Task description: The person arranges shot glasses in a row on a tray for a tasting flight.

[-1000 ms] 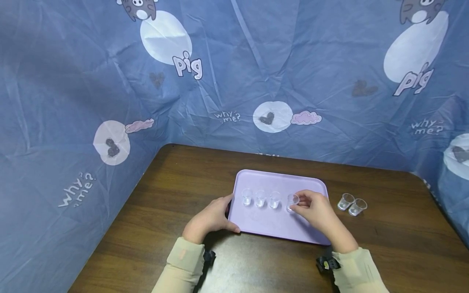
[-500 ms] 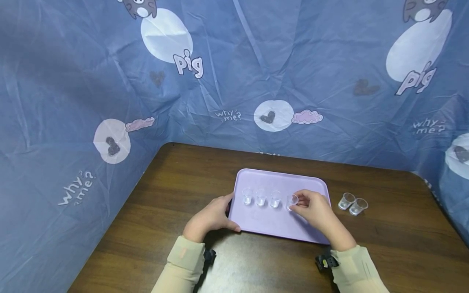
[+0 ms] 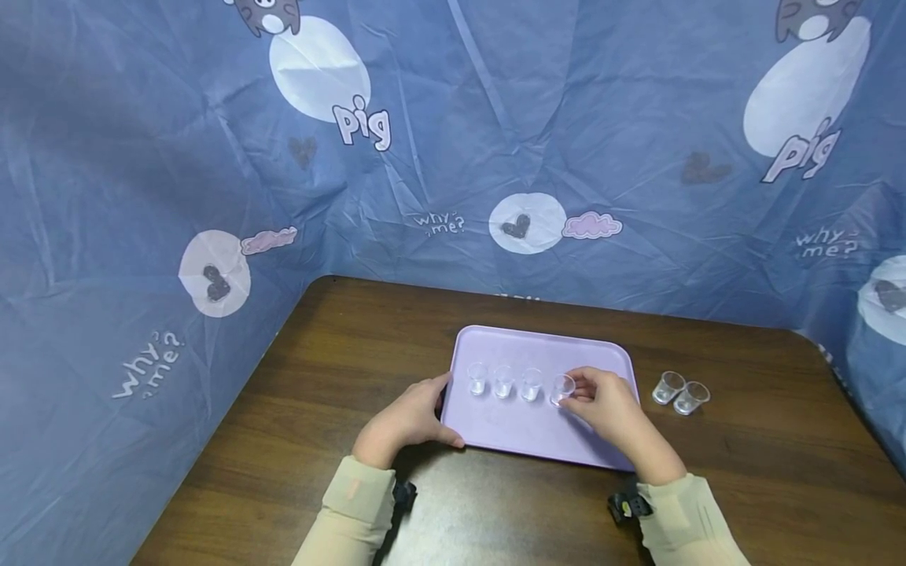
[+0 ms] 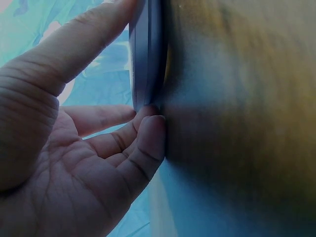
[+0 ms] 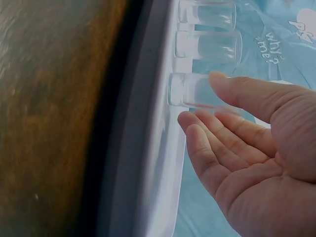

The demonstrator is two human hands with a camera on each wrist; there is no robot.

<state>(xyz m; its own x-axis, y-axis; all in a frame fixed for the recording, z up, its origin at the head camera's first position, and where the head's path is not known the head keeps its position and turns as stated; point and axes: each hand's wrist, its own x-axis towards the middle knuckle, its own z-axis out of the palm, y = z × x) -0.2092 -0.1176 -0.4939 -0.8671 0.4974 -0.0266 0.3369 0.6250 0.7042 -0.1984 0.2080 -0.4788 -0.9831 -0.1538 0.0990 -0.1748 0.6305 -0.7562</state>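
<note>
In the head view a lilac tray (image 3: 524, 436) lies on the wooden table. My left hand (image 3: 406, 424) holds its near left corner, thumb at the front edge and fingers along the left side. The left wrist view shows the fingertips against the tray's rim (image 4: 147, 54). Three small clear shot glasses (image 3: 503, 382) stand upright in a row on the tray. My right hand (image 3: 609, 409) pinches another shot glass (image 3: 561, 388) at the row's right end, thumb in front. In the right wrist view this glass (image 5: 185, 91) stands upright on the tray, its rim partly behind the thumb.
Two more clear shot glasses (image 3: 680, 394) stand close together on the table (image 3: 764, 448), right of the tray. A blue printed cloth (image 3: 396, 181) hangs behind and to both sides of the table.
My right hand has slid its shot glass slightly left, narrowing the gap to the other three. My left hand stays at the tray's corner.
</note>
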